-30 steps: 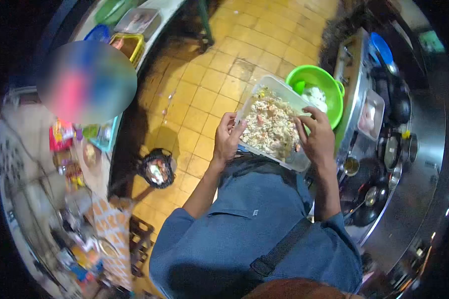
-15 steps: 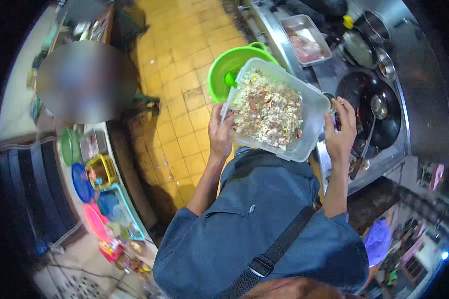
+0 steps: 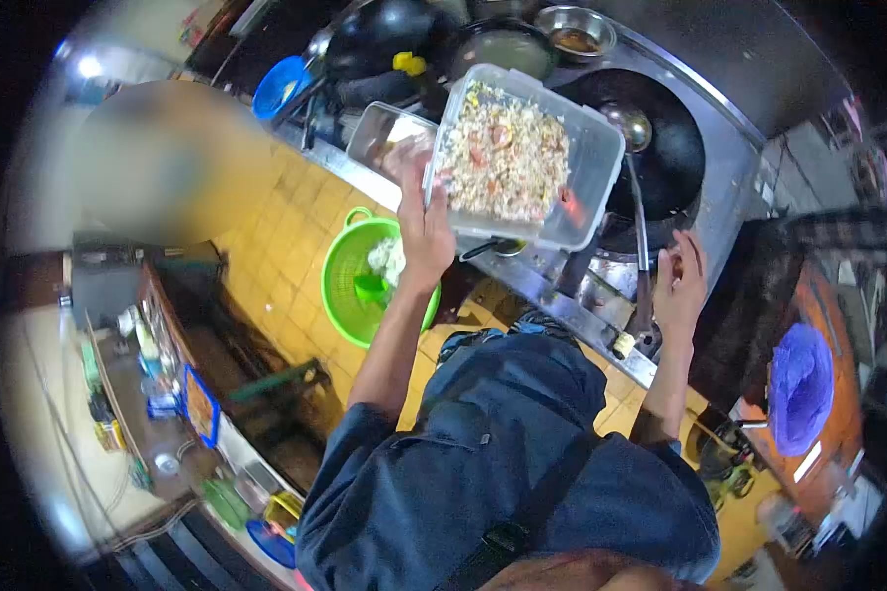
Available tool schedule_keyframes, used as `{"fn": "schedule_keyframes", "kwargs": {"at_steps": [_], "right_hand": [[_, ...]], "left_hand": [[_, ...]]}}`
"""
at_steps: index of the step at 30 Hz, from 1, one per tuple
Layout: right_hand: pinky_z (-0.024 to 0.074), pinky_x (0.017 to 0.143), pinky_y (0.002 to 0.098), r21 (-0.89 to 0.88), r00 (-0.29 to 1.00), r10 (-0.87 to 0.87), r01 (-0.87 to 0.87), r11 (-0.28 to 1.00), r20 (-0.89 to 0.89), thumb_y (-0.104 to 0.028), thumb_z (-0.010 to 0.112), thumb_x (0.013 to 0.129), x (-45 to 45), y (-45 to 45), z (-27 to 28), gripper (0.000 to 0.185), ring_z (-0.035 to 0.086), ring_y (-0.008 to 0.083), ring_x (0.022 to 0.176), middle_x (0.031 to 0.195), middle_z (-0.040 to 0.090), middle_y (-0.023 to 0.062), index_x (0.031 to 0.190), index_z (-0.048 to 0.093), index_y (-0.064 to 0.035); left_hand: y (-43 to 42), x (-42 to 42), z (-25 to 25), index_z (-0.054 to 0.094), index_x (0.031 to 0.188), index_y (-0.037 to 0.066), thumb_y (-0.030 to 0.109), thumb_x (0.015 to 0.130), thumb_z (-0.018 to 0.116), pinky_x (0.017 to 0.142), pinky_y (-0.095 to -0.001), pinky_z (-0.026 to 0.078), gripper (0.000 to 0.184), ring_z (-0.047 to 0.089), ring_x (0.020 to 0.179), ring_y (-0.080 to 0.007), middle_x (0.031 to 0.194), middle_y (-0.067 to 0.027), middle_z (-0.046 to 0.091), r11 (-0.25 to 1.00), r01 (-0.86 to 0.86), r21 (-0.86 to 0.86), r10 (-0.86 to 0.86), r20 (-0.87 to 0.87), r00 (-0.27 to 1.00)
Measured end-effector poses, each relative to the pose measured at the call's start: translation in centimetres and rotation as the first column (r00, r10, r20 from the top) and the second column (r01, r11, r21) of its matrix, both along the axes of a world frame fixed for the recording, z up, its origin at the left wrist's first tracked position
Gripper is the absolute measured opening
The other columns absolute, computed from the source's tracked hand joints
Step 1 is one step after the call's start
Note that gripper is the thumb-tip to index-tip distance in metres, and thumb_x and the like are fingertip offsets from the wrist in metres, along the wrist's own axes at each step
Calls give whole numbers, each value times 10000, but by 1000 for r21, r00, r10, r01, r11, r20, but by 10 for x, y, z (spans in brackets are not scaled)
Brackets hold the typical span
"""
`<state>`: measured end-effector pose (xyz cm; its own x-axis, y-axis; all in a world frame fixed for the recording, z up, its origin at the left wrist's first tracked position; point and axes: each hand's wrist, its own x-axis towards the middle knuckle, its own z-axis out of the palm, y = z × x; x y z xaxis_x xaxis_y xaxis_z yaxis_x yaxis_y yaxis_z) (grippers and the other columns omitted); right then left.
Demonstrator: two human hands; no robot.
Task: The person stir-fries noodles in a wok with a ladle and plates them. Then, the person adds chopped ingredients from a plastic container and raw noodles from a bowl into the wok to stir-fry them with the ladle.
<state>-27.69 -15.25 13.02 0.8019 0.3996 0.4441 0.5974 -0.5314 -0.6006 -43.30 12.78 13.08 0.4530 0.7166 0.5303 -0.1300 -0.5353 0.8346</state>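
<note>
My left hand (image 3: 426,231) grips the left side of a clear plastic container (image 3: 593,163), held up over the stove's front edge. Fried rice with bits of meat and vegetable (image 3: 508,148) fills much of it, leaving its right end bare. My right hand (image 3: 682,286) is off the container, fingers loosely bent and apart, with nothing in it. Just left of that hand lies the handle of a metal ladle (image 3: 642,227), whose bowl rests in a black wok (image 3: 675,158). The container hides part of the wok.
A green basket (image 3: 337,295) with a green scoop and white contents stands low by the stove front (image 3: 552,305). Behind the container are a tray of meat (image 3: 360,138), another pan (image 3: 503,49) and a metal bowl (image 3: 601,44). A purple bag (image 3: 800,384) is at right.
The view has turned towards the stove, and the container has moved from above the floor to the stove's edge. My right hand has let go of it and come down near the ladle handle.
</note>
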Motion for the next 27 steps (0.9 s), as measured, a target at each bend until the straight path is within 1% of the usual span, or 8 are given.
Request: {"fn": "schedule_keyframes", "kwargs": {"at_steps": [3,7,10,12,21,22,25,27], "right_hand": [[452,818,338,-20,993,-97,96,995,-69,-95,563,826,-35,-8,-30,302,549,293,978,1145,518,174,1112,539,0],[405,906,401,-47,965,-229,224,973,-127,-116,577,818,-119,-1,-31,320,508,375,1039,1137,521,216,1113,538,2],[484,779,351,-28,963,-223,222,975,-152,-100,581,814,-138,4,-33,326,516,347,1049,1157,505,208,1121,538,0],[519,636,286,86,954,-201,225,971,-222,-77,579,811,-132,4,-44,318,525,315,1045,1177,490,197,1118,544,-1],[502,714,320,33,958,-239,247,968,-161,-105,568,818,-85,-24,-39,275,551,313,982,1154,501,187,1069,555,6],[462,809,363,134,909,-224,286,949,-351,-102,561,819,-75,-23,-34,268,538,343,992,1144,504,194,1057,556,20],[464,801,360,106,907,-244,296,949,-343,-101,560,821,-65,-27,-47,260,541,334,982,1134,508,197,1044,555,33],[482,752,348,50,956,-250,260,964,-153,-87,564,817,-57,-28,-60,256,557,316,951,1125,511,194,1039,552,40]], "left_hand": [[20,12,-1,408,1177,-30,158,904,408,889,-382,357,332,489,997,-345,1082,-216,491,987,33,159,-13,-126,992],[50,15,-6,377,1201,-56,89,787,466,897,-464,348,447,433,1026,-446,1138,-259,455,848,144,510,-144,-40,989],[58,35,-11,379,1211,-19,82,728,517,884,-491,348,513,434,1014,-452,1132,-262,453,775,159,611,-129,-94,987],[56,59,-6,383,1209,-4,70,722,510,892,-480,351,509,439,1019,-440,1134,-251,454,743,196,640,-117,-165,979],[52,121,-12,412,1190,33,29,647,560,885,-478,349,563,449,1028,-376,1193,-173,432,503,313,806,18,-372,928],[51,131,-14,412,1190,33,29,647,560,885,-478,349,563,449,1028,-376,1193,-173,432,502,310,808,24,-371,928],[52,130,-16,411,1173,31,10,642,553,873,-477,361,550,446,1027,-382,1178,-187,425,436,246,866,28,-287,958],[47,130,-31,430,1141,47,-7,653,545,811,-502,386,504,469,979,-404,1140,-193,432,456,116,883,-37,-112,993]]}}
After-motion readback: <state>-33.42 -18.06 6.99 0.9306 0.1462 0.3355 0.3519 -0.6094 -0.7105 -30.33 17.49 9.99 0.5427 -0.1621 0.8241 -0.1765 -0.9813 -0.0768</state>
